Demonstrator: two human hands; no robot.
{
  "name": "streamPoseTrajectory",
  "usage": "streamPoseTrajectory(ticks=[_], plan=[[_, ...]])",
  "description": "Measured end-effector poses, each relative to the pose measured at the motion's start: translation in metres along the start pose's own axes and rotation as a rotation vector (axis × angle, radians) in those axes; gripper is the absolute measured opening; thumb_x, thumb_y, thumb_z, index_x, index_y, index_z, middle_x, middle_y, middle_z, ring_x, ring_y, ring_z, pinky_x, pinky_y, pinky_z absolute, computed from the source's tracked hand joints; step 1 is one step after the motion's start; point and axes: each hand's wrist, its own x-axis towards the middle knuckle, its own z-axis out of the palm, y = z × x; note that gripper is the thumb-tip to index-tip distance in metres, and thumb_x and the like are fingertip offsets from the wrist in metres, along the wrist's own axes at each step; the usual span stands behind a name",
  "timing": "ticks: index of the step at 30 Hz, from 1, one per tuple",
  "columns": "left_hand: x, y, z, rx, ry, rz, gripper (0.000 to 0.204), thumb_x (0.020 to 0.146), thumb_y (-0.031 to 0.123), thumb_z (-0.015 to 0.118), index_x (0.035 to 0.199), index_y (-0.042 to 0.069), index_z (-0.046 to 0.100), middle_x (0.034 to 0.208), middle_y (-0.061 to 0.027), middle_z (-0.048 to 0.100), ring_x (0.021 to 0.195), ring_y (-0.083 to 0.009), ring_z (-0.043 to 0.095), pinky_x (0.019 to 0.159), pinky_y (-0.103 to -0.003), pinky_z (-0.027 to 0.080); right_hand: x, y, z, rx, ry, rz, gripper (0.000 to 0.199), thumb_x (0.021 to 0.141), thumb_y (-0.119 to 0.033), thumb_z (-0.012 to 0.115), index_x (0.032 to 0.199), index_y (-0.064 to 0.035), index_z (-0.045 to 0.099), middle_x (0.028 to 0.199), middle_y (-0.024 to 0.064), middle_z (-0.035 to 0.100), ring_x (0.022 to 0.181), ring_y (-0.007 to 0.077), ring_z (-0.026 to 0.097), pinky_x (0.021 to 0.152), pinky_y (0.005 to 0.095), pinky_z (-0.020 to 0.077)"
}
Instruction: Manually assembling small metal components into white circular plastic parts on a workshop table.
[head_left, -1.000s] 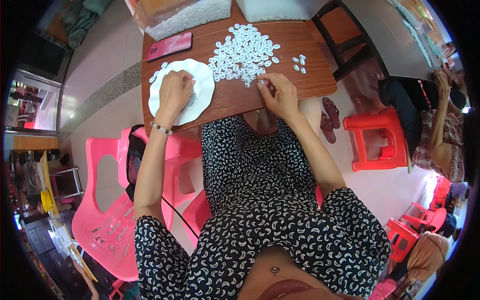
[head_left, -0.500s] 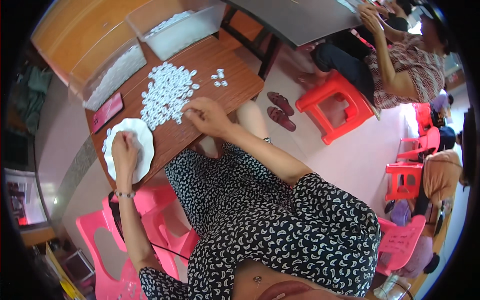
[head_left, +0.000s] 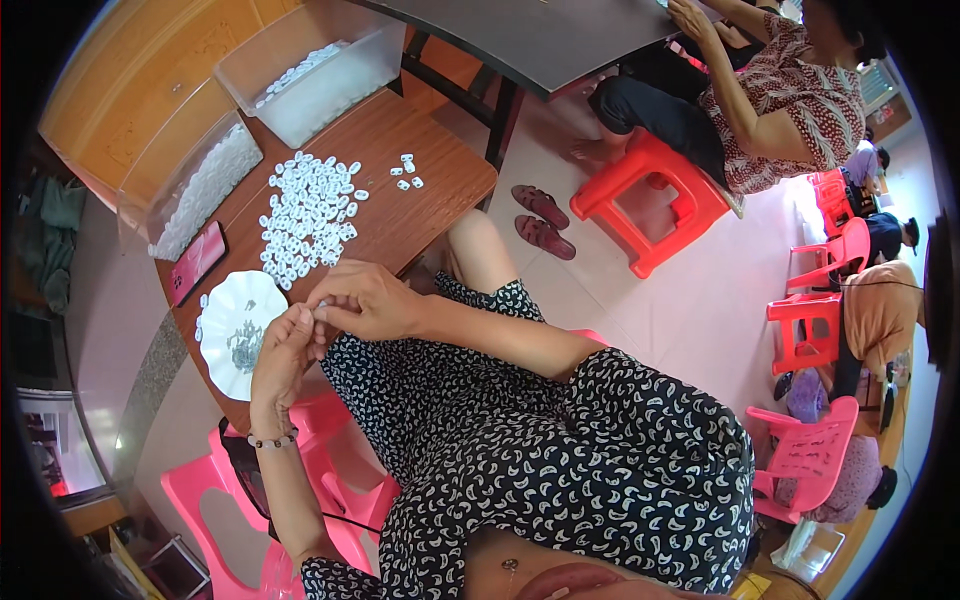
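My left hand and my right hand meet fingertip to fingertip at the table's near edge, both pinched closed. A small pale piece shows at the right fingertips, apparently one of the white oval pieces. Whatever the left fingers pinch is too small to make out. Just left of my hands lies a white plate with a wavy rim, holding a heap of small silvery metal parts. Beyond the hands spreads a loose pile of small white oval pieces with dark openings.
Two clear plastic bins, one at the back and one at the left, hold many white pieces. A pink phone lies on the brown wooden table. Several white pieces sit apart. A person sits on a red stool.
My right hand has come from the pile toward me, and my left hand has lifted off the plate to meet it. The metal parts on the plate now show.
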Motion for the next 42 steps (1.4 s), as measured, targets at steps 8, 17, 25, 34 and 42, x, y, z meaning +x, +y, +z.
streamPoseTrajectory(ticks=[8,17,25,34,42], plan=[[-0.001,-0.008,0.007,-0.017,0.022,0.011,0.023,0.096,0.026,0.048,0.094,0.005,0.057,0.074,0.0034,0.05,0.063,-0.0049,0.045,0.057,-0.019,0.038,-0.005,-0.006,-0.006,-0.096,0.032,-0.085,0.007,0.076,-0.009,0.065,0.083,-0.0065,0.064,0.069,0.0054,0.056,0.065,0.0208,0.054,0.056,0.0311,0.0431],[0.009,-0.017,0.029,-0.051,0.169,0.089,0.026,0.09,0.028,0.06,0.097,0.003,0.063,0.081,0.0008,0.061,0.068,-0.0043,0.052,0.06,-0.017,0.041,-0.01,-0.005,-0.017,-0.127,0.125,0.044,0.009,0.074,-0.004,0.069,0.081,-0.0061,0.064,0.068,0.0025,0.056,0.061,0.0119,0.053,0.051,0.0233,0.0417],[0.007,-0.02,0.036,-0.121,0.228,0.097,0.022,0.087,0.025,0.064,0.091,0.003,0.066,0.078,-0.0001,0.063,0.066,-0.0042,0.053,0.062,-0.017,0.042,-0.018,-0.003,-0.019,-0.038,0.057,0.161,0.011,0.076,-0.009,0.069,0.085,-0.0047,0.065,0.074,0.0053,0.058,0.061,0.0125,0.055,0.054,0.0241,0.0441],[0.0,-0.022,0.046,-0.186,0.248,0.128,0.02,0.088,0.023,0.061,0.091,0.003,0.066,0.076,0.0002,0.064,0.065,-0.0031,0.054,0.059,-0.015,0.041,-0.025,-0.011,-0.036,0.503,0.023,0.572,0.015,0.088,-0.009,0.062,0.1,-0.001,0.063,0.087,-0.0012,0.062,0.074,0.0026,0.054,0.065,0.0181,0.0452],[-0.001,-0.034,0.05,-0.157,0.219,0.113,0.02,0.088,0.023,0.061,0.093,0.004,0.067,0.075,0.0008,0.063,0.065,-0.0027,0.052,0.058,-0.016,0.04,-0.038,-0.001,-0.036,0.408,0.097,0.702,0.018,0.088,-0.015,0.063,0.1,-0.0015,0.065,0.078,-0.0016,0.062,0.065,0.0029,0.051,0.057,0.0163,0.0411]])
